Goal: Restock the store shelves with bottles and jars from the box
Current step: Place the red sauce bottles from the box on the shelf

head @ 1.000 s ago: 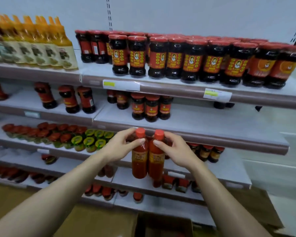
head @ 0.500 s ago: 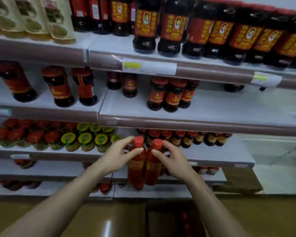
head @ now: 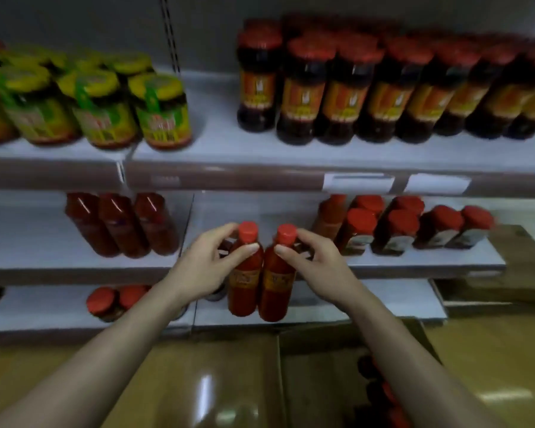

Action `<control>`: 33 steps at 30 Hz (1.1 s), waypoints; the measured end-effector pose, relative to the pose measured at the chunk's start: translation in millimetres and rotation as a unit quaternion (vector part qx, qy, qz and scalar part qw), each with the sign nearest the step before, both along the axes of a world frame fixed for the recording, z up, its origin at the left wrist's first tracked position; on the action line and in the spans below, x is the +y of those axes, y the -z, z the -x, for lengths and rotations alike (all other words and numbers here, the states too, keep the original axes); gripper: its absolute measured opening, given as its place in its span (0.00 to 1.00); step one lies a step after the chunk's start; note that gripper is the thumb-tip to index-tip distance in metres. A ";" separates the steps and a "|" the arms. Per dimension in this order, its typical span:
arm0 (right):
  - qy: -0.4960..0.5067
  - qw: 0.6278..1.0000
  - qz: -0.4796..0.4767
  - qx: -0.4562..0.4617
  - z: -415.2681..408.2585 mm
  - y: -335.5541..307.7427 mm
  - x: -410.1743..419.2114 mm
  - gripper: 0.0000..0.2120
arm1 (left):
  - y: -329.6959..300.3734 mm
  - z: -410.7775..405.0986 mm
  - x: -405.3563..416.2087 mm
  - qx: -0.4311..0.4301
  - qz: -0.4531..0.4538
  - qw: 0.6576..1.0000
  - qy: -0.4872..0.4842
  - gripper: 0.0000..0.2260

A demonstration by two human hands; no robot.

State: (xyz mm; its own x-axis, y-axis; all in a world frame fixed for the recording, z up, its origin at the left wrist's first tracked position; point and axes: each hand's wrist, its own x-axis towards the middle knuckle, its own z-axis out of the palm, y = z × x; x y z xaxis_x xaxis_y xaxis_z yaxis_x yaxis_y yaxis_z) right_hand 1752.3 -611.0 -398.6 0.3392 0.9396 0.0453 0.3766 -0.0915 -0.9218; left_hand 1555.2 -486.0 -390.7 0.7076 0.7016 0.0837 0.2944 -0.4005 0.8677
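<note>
Since a moment ago the view has dropped to the lower shelves, and the two bottles have come down with the hands. The left hand (head: 204, 267) pinches the left sauce bottle (head: 244, 273) by its neck; the right hand (head: 315, 267) pinches the right sauce bottle (head: 275, 282) likewise. Both hang before the middle shelf (head: 44, 261), not yet set down. I judge placing is in hand: next, stand them in the gap beside the red-capped jars (head: 392, 227).

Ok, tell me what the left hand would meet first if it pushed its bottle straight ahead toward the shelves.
The left hand grips a red sauce bottle in front of the middle shelf. Straight ahead looks like a bare gap in that shelf, so probably nothing before the back panel; depth is unclear.
</note>
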 end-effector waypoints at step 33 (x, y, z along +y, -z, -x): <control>-0.034 0.994 -0.090 -0.060 -32.5 76.2 41.2 0.11 | 78.2 -33.8 36.5 -0.095 -0.039 0.995 0.011 0.11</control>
State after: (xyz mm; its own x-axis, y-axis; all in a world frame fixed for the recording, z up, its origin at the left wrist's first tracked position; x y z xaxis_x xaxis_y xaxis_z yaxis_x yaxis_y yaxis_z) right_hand 1784.8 -569.8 -474.9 0.2581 0.9330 0.2508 0.4839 0.0998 -0.8694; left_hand 1589.0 -449.5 -468.9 0.6892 0.6719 0.2711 0.1177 -0.4731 0.8731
